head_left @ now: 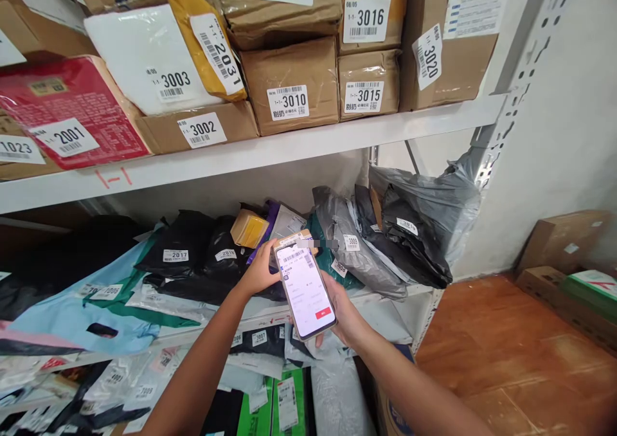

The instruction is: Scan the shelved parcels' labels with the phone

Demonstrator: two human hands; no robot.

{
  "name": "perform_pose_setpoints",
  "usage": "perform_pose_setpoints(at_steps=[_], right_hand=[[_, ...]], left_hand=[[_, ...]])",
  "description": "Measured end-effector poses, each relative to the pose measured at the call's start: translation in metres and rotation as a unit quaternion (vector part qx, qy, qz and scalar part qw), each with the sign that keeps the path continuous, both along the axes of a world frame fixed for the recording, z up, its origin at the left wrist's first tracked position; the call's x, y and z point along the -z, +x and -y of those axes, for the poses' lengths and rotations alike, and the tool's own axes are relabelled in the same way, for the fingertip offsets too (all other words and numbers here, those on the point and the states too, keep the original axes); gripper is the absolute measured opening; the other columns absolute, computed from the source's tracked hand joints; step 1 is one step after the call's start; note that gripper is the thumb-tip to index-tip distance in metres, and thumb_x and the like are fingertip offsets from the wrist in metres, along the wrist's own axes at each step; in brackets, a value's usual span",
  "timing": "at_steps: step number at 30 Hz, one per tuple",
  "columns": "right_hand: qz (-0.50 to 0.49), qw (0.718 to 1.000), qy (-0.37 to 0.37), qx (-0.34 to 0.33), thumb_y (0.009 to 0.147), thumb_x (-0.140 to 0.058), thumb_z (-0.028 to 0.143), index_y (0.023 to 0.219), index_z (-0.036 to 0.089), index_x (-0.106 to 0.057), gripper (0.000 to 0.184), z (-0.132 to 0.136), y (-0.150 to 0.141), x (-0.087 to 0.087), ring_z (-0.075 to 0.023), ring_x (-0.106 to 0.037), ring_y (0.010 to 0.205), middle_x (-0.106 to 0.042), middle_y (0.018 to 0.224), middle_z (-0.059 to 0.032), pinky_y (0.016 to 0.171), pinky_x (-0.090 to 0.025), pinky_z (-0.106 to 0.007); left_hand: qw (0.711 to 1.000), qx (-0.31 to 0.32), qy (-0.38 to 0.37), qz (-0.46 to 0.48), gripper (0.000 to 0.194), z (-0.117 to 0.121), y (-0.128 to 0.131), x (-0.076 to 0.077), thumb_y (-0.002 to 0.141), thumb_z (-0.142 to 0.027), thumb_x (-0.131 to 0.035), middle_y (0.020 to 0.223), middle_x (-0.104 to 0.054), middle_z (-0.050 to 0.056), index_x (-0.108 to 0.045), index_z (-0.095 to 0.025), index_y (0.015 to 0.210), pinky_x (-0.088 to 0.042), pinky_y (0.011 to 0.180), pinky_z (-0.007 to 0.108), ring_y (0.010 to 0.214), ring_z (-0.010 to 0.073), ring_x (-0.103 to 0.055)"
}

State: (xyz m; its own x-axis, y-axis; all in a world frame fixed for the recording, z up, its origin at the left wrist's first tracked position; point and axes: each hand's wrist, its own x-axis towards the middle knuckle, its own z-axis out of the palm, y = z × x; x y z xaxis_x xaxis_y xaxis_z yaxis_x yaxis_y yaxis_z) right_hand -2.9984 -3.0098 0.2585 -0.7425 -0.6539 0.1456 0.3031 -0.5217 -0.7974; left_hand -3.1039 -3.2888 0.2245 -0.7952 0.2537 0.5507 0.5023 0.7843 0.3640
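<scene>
A smartphone (308, 301) with a lit screen is gripped from below and the right by my right hand (343, 308). Its screen shows a barcode label at the top and a red button near the bottom. Behind the phone's upper end a small brown cardboard box (295, 237) sticks out, mostly hidden by the phone. My left hand (261, 270) is closed on this box at its left side; its fingertips are partly hidden. Both hands are in front of the middle shelf, near a black bag marked 2018 (224, 254) and a grey bag marked 3009 (351, 243).
Labelled cartons such as 3010 (289, 101) stand on the white upper shelf (299, 145). Bagged parcels, including a light blue bag (62, 314), lie on lower shelves. At right are a perforated rack post (525, 63), a reddish-brown floor (511, 359) and floor cartons (562, 243).
</scene>
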Motion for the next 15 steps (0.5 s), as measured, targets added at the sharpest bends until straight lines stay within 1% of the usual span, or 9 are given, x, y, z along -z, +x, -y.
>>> perform_pose_setpoints(at_steps=[2,4,6,7,10,15], right_hand=[[-0.009,1.000,0.015,0.004,0.087,-0.057,0.059,0.140,0.026,-0.032,0.068,-0.0019,0.0008,-0.0002,-0.0288,-0.075,0.071,-0.072,0.114,-0.0130,0.033,-0.052,-0.026],[-0.041,0.998,0.040,0.007,0.076,-0.075,0.041,0.143,0.026,-0.027,0.084,-0.0042,0.0023,0.0000,-0.0270,-0.075,0.073,-0.074,0.106,-0.0104,0.036,-0.052,-0.023],[-0.081,0.995,0.060,0.007,0.068,-0.082,0.024,0.145,0.026,-0.022,0.098,-0.0061,0.0037,0.0002,-0.0235,-0.074,0.074,-0.076,0.099,-0.0076,0.040,-0.053,-0.020],[-0.094,0.993,0.066,0.006,0.067,-0.082,0.021,0.146,0.026,-0.020,0.100,-0.0066,0.0043,0.0003,-0.0217,-0.073,0.074,-0.076,0.097,-0.0067,0.041,-0.053,-0.019],[-0.106,0.992,0.068,0.001,0.070,-0.079,0.020,0.146,0.025,-0.020,0.097,-0.0066,0.0050,0.0004,-0.0186,-0.071,0.069,-0.076,0.094,-0.0062,0.042,-0.053,-0.019],[-0.097,0.992,0.084,0.000,0.066,-0.081,0.016,0.145,0.025,-0.022,0.099,-0.0048,0.0048,0.0017,-0.0217,-0.073,0.073,-0.076,0.095,-0.0057,0.042,-0.055,-0.021]], left_hand=[[1.000,0.003,0.005,0.001,0.095,-0.0002,0.0000,0.0004,0.076,-0.049,-0.076,0.151,-0.039,0.017,-0.025,-0.026,0.152,-0.033,0.117,0.051,0.141,0.0335,-0.038],[1.000,0.005,0.008,0.001,0.094,0.0001,-0.0011,0.0013,0.076,-0.048,-0.076,0.150,-0.039,0.017,-0.026,-0.025,0.152,-0.033,0.116,0.051,0.140,0.0333,-0.039],[1.000,0.005,0.005,-0.001,0.092,0.0013,-0.0034,0.0028,0.076,-0.049,-0.076,0.150,-0.039,0.017,-0.030,-0.024,0.151,-0.032,0.117,0.051,0.140,0.0335,-0.038],[1.000,0.007,0.002,-0.001,0.090,0.0021,-0.0047,0.0038,0.076,-0.049,-0.076,0.150,-0.040,0.017,-0.032,-0.023,0.150,-0.032,0.117,0.052,0.140,0.0338,-0.038],[1.000,0.012,0.001,-0.005,0.090,0.0044,-0.0076,0.0064,0.075,-0.049,-0.076,0.149,-0.041,0.018,-0.035,-0.022,0.150,-0.031,0.116,0.053,0.140,0.0354,-0.038],[1.000,0.006,0.022,0.001,0.096,0.0033,-0.0062,0.0062,0.072,-0.047,-0.079,0.150,-0.040,0.017,-0.031,-0.025,0.152,-0.032,0.116,0.053,0.140,0.0352,-0.039]])
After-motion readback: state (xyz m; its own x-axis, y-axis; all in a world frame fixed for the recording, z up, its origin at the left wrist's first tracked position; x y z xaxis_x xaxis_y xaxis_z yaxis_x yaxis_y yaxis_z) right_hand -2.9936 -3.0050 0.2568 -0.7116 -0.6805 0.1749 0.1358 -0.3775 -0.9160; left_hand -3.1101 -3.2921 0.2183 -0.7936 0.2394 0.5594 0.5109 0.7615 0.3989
